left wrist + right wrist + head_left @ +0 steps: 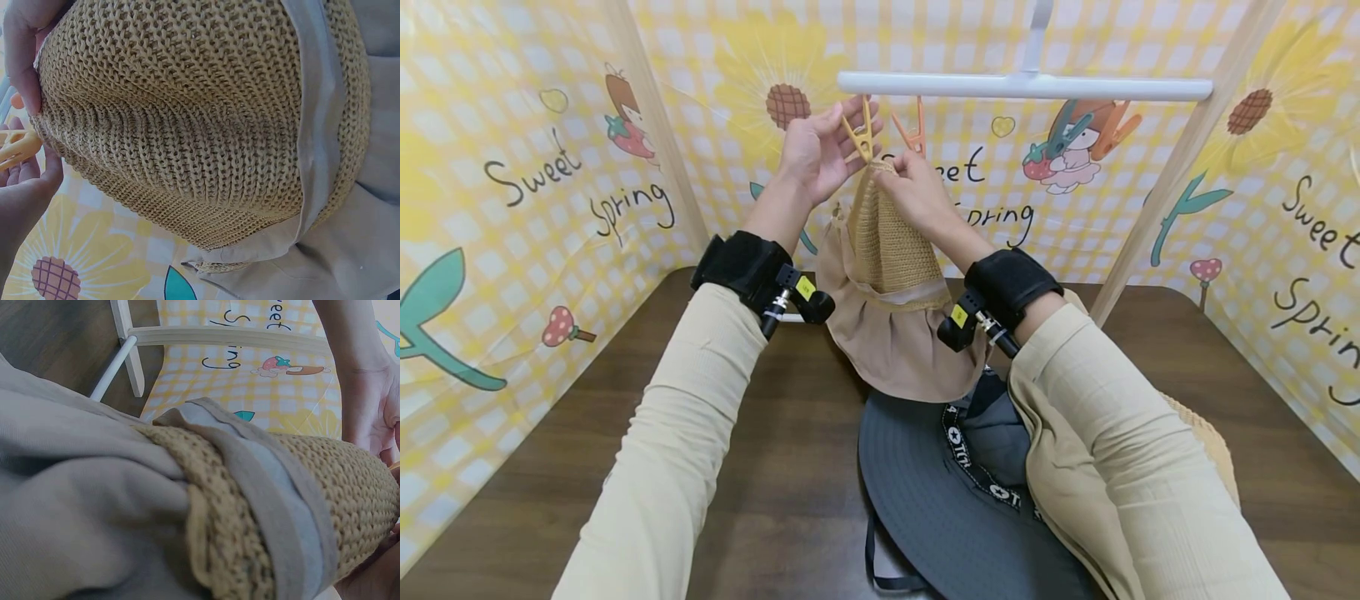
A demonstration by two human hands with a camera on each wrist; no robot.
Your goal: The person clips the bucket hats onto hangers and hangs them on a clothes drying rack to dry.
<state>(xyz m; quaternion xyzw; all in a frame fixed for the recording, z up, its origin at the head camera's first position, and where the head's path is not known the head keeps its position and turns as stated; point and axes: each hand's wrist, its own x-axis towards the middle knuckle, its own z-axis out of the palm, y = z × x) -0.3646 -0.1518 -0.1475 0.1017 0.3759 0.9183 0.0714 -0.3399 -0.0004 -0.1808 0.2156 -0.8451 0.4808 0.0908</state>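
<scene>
A straw sun hat with a beige cloth brim (898,233) hangs crown up below a white bar. My right hand (917,187) pinches the top of its woven crown (169,119). A yellow clothes peg (861,137) hangs from the bar, its lower end right at the crown's tip. My left hand (823,154) is held beside this peg, palm showing, its relaxed fingers partly behind the peg. An orange peg (913,132) hangs just right of it, close above my right hand. In the right wrist view, the hat's inner band (275,494) shows.
The white bar (940,85) spans a wooden frame (1180,167). Blue-green (1067,133) and orange pegs (1116,133) hang farther right. Under my right arm, a dark grey brimmed hat (917,492) and a beige hat (1067,492) lie on the brown table (775,467). Patterned cloth surrounds the table.
</scene>
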